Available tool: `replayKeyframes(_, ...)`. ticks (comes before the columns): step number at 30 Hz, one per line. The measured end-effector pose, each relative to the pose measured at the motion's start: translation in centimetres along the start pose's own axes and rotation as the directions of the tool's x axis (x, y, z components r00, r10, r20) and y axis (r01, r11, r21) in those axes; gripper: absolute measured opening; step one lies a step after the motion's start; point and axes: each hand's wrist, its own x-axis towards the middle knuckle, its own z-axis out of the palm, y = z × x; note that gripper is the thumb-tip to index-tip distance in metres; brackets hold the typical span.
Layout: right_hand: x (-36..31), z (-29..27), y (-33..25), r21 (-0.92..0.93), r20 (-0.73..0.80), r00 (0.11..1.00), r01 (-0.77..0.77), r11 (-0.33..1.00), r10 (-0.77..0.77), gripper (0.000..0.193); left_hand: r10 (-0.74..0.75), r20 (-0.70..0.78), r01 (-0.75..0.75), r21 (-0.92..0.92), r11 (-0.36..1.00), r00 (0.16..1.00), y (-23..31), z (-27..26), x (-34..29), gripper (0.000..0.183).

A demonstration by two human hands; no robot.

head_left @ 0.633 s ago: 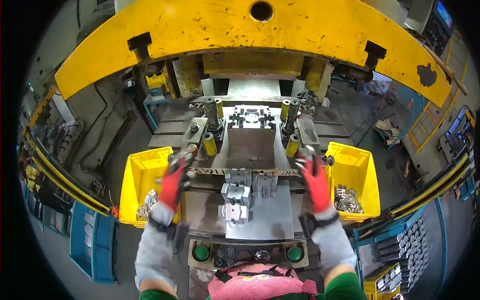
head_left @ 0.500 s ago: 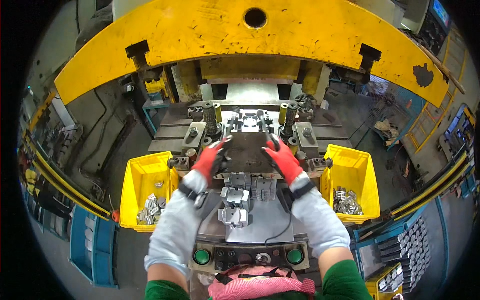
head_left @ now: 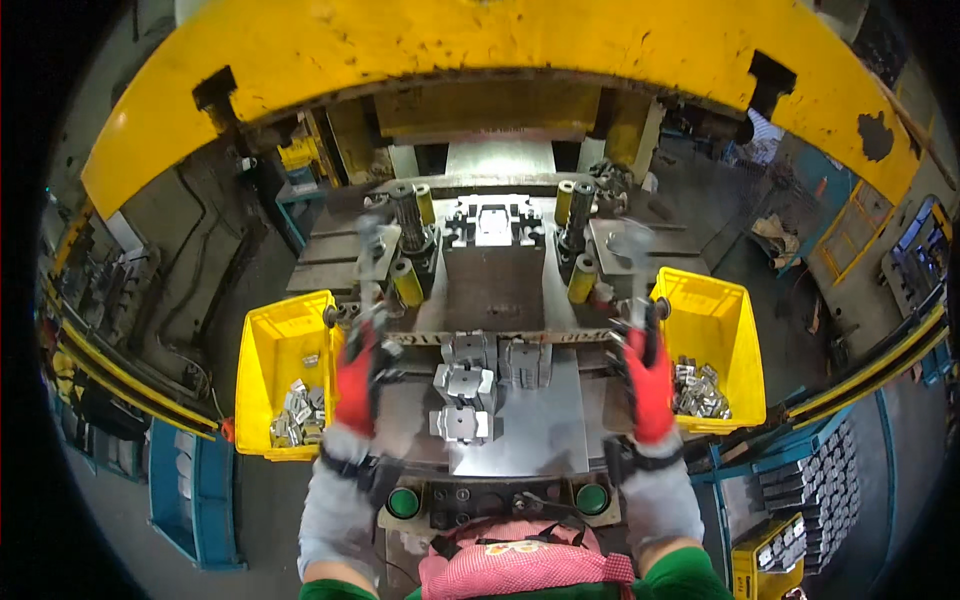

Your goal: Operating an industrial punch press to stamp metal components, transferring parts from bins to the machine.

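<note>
My left hand (head_left: 358,385), in a red and black glove, is beside the left yellow bin (head_left: 285,350). Its fingers are closed round a long grey thing (head_left: 368,280) that points away from me, blurred by motion. Over by the right yellow bin (head_left: 740,350), my right hand (head_left: 650,385) closes in the same way round a second long grey thing (head_left: 637,275), also blurred. Between my hands, stacked grey metal parts (head_left: 463,385) stand on a metal sheet (head_left: 540,430). Beyond them, the die (head_left: 493,222) holds a bright metal piece.
Loose small metal pieces (head_left: 300,410) lie in both bins. Upright guide posts (head_left: 408,215) flank the die, and the press's yellow beam (head_left: 480,40) spans above. Near me is a control panel with two green buttons (head_left: 403,502). Blue racks stand at both sides.
Both hands have drawn back from the die and spread apart toward the bins. The long things now point straight ahead beside the die, not into it. My view has shifted slightly.
</note>
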Motion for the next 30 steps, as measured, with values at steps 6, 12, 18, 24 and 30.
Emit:
replayKeyframes(6,-9.7,-11.7,1.4,-0.407,-0.315,0.937,-0.276,0.871,0.149,0.042,0.037,-0.386,0.069,0.256,0.964,0.922,-2.4,-15.5,-9.7,0.026)
replayKeyframes(12,-12.4,-8.4,1.2,-0.349,-0.145,0.924,-0.383,0.855,0.354,0.050,-0.295,-0.635,0.528,0.212,0.822,0.714,-4.0,-17.7,-12.8,0.035)
replayKeyframes(18,-10.0,1.1,2.4,0.000,0.414,0.745,-0.574,0.819,0.523,0.055,-0.114,-0.435,0.192,0.141,0.971,0.893,-5.7,-14.5,-11.7,0.037)
replayKeyframes(24,-9.4,4.1,5.9,-0.128,0.392,0.739,-0.546,0.828,0.548,0.054,-0.046,-0.352,0.109,0.160,0.981,0.935,-7.9,-15.7,-12.9,0.030)
replayKeyframes(30,-9.4,2.8,6.2,-0.090,0.370,0.695,-0.634,0.768,0.617,0.055,-0.149,-0.468,0.199,0.060,0.978,0.871,-8.1,-15.5,-14.7,0.031)
